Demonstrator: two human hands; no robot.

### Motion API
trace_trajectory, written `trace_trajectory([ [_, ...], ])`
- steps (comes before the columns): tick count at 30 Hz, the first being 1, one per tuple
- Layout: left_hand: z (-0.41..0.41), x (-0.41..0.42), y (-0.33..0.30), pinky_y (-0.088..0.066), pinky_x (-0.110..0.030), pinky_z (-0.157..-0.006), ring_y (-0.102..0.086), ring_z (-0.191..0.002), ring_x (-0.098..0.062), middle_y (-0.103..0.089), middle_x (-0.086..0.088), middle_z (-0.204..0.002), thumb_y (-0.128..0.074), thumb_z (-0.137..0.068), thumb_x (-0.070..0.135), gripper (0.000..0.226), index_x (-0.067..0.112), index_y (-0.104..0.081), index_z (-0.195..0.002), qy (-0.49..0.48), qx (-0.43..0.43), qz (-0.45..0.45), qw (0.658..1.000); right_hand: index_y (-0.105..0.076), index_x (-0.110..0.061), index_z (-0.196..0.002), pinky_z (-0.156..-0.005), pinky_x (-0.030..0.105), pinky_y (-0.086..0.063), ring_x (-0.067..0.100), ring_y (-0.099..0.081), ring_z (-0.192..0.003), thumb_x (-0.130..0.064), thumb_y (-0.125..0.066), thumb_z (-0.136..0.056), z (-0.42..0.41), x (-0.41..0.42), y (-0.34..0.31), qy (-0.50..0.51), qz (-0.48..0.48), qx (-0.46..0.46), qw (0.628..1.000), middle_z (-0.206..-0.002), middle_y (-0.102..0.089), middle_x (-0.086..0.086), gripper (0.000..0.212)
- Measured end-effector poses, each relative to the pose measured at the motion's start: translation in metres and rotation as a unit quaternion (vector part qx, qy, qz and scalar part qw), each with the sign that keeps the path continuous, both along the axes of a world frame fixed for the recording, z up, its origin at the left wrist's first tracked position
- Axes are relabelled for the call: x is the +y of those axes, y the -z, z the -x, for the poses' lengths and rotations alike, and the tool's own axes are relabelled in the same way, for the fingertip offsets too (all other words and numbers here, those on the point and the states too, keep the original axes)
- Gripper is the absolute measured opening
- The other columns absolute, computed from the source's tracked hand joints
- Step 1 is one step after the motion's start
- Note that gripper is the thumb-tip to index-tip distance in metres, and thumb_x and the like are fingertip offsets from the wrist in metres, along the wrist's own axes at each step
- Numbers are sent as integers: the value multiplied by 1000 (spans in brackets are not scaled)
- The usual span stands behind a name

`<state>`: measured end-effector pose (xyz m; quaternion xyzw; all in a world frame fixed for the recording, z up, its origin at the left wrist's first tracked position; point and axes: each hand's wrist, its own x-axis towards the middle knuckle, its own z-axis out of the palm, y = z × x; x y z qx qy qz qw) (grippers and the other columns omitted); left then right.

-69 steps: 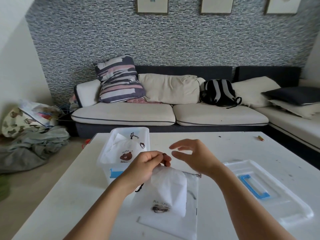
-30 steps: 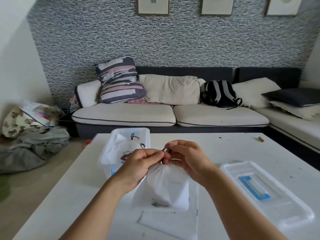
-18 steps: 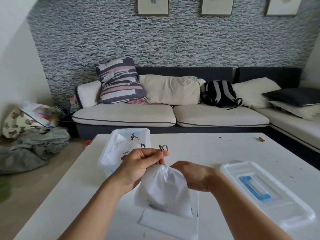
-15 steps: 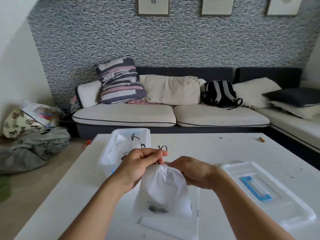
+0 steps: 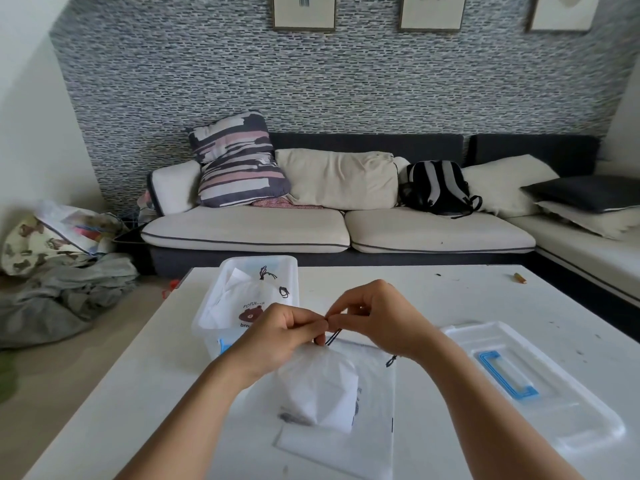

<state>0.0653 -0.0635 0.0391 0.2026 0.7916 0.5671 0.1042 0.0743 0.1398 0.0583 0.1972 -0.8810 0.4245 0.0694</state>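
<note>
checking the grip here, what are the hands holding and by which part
Both hold the white drawstring bag at its gathered top: the left hand grips the neck, the right hand pinches the black cord.

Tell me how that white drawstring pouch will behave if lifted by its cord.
Probably floppy: the white pouch sags and creases below the left hand pinching its gathered neck. Likely light: fingertip pinches, the right hand on the black cord, seem to carry it.
</note>
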Motion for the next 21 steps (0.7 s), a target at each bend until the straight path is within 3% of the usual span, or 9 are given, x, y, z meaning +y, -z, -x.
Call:
trace_trajectory([
  [4, 0, 2, -1, -42, -24, -82, -59, -78, -10, -70, 0, -79, -62, -97, 22, 30, 17, -75, -70, -5, -3, -29, 1000, -74, -17, -80, -50, 20, -32, 9, -35, -48, -19, -71, -91, 0, -1, 0, 32, 42, 0, 999, -56, -57, -8, 12],
  [7, 0, 4, 0, -50, -20, -85, -67, -86, -12, -74, -7, -86, -62, -96, 17, 26, 18, -80, -78, -23, -44, -110, 993, -67, -8, -86, -48, 22, -29, 12, -32, -48, -15, -63, -97, 4, -1, 2, 51, 111, -23, 992, -50, -47, -10, 14],
  [10, 1, 3, 1, -50, -24, -92, -69, -93, -14, -76, -14, -97, -63, -94, 15, 22, 16, -81, -82, -26, -54, -130, 990, -64, -4, -88, -46, 21, -25, 12, -29, -48, -12, -61, -98, 5, -1, 2, 39, 130, -43, 990, -47, -43, -12, 14],
  [16, 2, 1, 2, -48, -31, -96, -69, -86, -16, -75, -9, -88, -63, -93, 10, 18, 12, -80, -99, -17, -85, -156, 984, -64, -4, -89, -46, 20, -25, 12, -29, -49, -12, -61, -98, 5, -3, 2, 28, 137, -50, 989, -47, -42, -14, 13],
  [21, 0, 0, -1, -52, -26, -89, -70, -87, -18, -74, -10, -90, -60, -95, 3, 22, 10, -78, -103, 5, -106, -161, 981, -61, -7, -87, -42, 17, -23, 11, -24, -47, -14, -57, -100, 2, -2, 0, 15, 155, -104, 982, -53, -40, -7, 15],
])
